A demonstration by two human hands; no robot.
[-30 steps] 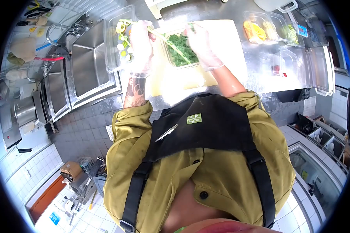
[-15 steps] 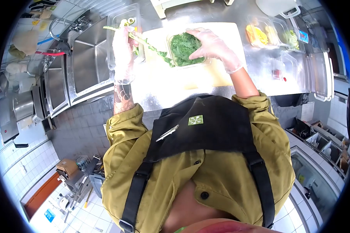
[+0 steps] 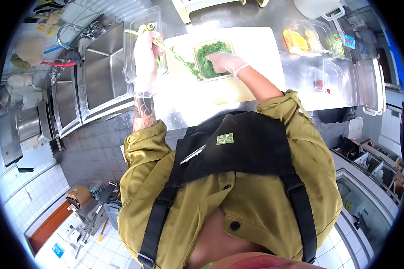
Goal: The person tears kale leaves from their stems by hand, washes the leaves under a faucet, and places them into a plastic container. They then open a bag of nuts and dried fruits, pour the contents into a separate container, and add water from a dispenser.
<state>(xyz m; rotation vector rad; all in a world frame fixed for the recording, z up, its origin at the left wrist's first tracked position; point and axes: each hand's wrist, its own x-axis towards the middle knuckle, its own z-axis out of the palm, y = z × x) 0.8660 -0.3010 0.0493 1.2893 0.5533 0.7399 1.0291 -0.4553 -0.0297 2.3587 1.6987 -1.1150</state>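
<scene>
Leafy stalk (image 3: 176,56) is gripped in the gloved left hand (image 3: 146,48) over a cutting board (image 3: 256,45). Gloved right hand (image 3: 225,62) curls onto chopped greens (image 3: 205,53).

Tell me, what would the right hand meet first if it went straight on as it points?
Probably the chopped green leaves in the clear square plastic container just ahead of the gloved right hand; they may be touching.

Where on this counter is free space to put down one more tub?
Free: the board right of the greens tub and its near edge; steel counter before the right-hand tubs. Crowded: between the left hand, stem and right hand.
</scene>
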